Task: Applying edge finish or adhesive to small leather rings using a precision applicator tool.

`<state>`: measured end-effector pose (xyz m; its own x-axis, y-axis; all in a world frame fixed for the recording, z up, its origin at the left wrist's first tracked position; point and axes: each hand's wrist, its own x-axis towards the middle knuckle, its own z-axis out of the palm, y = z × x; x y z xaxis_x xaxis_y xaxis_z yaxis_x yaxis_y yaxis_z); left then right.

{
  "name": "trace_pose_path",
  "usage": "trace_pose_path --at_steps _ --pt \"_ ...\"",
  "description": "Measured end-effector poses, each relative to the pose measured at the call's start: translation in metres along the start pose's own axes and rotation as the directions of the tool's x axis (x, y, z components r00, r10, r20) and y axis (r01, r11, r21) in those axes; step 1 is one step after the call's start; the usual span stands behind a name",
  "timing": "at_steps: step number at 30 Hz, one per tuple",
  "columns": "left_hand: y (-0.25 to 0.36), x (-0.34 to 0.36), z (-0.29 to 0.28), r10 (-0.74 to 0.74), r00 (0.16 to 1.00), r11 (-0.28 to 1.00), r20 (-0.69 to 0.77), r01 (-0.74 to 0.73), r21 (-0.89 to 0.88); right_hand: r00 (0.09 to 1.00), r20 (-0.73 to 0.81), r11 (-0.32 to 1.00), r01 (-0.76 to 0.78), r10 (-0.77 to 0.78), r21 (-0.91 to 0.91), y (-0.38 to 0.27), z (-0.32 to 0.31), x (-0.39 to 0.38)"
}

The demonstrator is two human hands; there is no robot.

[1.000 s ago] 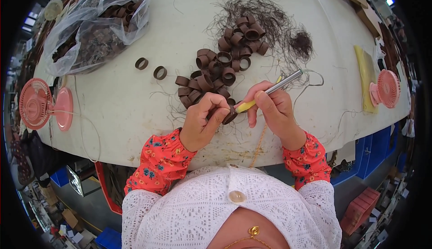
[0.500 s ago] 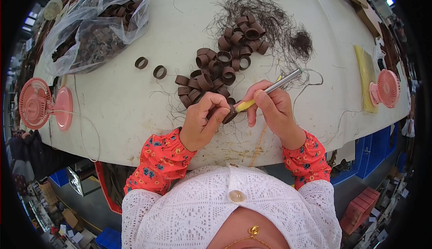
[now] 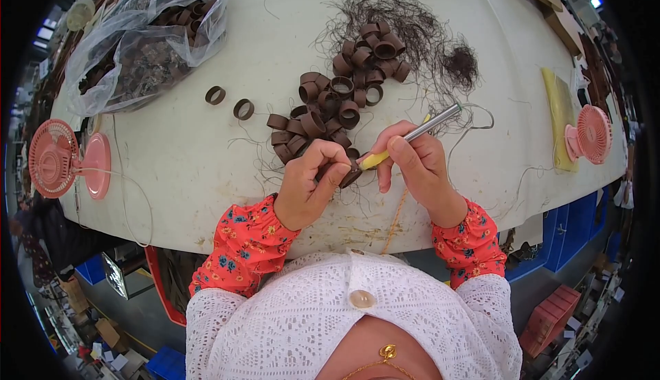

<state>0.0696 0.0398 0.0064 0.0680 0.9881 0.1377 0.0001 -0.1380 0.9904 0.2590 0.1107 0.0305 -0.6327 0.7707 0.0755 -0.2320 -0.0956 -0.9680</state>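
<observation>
My left hand (image 3: 309, 186) pinches a dark brown ring (image 3: 350, 176) between thumb and fingers near the front of the table. In my right hand (image 3: 427, 174) is a pen-shaped tool (image 3: 434, 121) with a silver shaft and a yellow front part. The tool slants down to the left, its tip end at the ring; the fingers and small size hide whether it touches. A thin wire loops from its back end. Just beyond my hands lies a pile of similar brown rings (image 3: 313, 126), and two single rings (image 3: 243, 110) sit apart to its left.
Dark loose threads (image 3: 412, 16) spread behind the pile, with a dense tuft (image 3: 460, 66) at their right. A clear plastic bag (image 3: 148, 47) of rings stands far left. Pink fans (image 3: 53, 158) flank the white table (image 3: 206, 187); a yellow packet (image 3: 560, 119) lies by the right one.
My hands, the ring and the tool keep almost the same place. At the far left edge, something dark beside the table has shifted slightly.
</observation>
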Motion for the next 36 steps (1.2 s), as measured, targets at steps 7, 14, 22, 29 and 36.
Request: trace_pose_path --at_steps 7,14,22,29,36 --pt "-0.002 0.001 0.001 0.002 0.999 0.998 -0.053 -0.006 -0.065 0.971 -0.035 0.968 0.240 -0.239 0.070 0.006 0.000 0.003" --pt "0.001 0.000 0.002 -0.072 0.996 0.983 -0.051 0.062 -0.171 0.928 0.108 0.794 0.363 -0.358 -0.487 0.005 0.009 0.011" --pt "0.007 0.006 -0.004 -0.007 0.989 0.989 -0.145 -0.015 -0.148 0.877 0.122 0.697 0.448 -0.465 -0.559 -0.001 -0.001 0.012" --pt "0.005 0.001 -0.003 -0.064 0.998 0.986 0.020 0.066 -0.150 0.826 0.208 0.635 0.542 -0.524 -0.550 -0.006 0.000 0.011" --pt "0.004 0.006 -0.001 -0.015 0.998 0.983 -0.061 0.004 -0.182 0.821 0.232 0.635 0.555 -0.521 -0.537 -0.003 0.002 0.010"
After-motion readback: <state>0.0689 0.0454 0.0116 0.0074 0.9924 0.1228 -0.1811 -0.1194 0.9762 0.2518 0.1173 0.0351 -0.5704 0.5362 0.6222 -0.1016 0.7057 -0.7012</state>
